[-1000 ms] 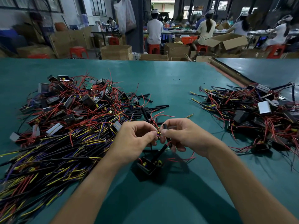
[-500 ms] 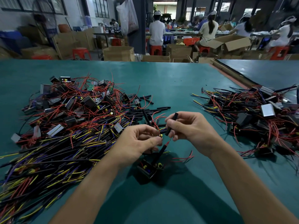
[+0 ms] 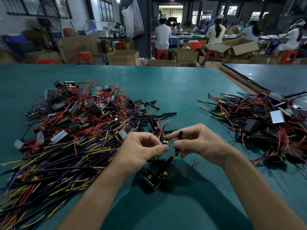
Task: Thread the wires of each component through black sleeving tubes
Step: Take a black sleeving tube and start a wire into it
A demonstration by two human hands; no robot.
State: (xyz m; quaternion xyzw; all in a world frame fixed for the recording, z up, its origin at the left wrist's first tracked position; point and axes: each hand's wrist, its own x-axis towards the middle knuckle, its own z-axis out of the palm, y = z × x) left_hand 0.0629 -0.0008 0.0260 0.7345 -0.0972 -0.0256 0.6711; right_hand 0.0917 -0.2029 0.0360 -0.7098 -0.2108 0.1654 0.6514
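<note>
A small black component (image 3: 152,180) with yellow parts hangs just above the green table (image 3: 174,90), under my hands. Its red wires rise from it, one inside a black sleeve (image 3: 163,166). My left hand (image 3: 141,150) pinches the wire ends between thumb and fingers. My right hand (image 3: 197,143) pinches a second short black sleeving tube (image 3: 179,142), held nearly upright, its lower end close to the wire tips. A loose heap of black tubes (image 3: 146,120) lies just beyond my hands.
A large pile of components with red, yellow and purple wires (image 3: 66,130) fills the table's left side. Another pile (image 3: 265,120) lies at the right. Several people sit at benches among cardboard boxes beyond the far edge.
My right hand has lifted the black tube away from the left hand and turned it more upright; the hands have parted slightly. The component still hangs below.
</note>
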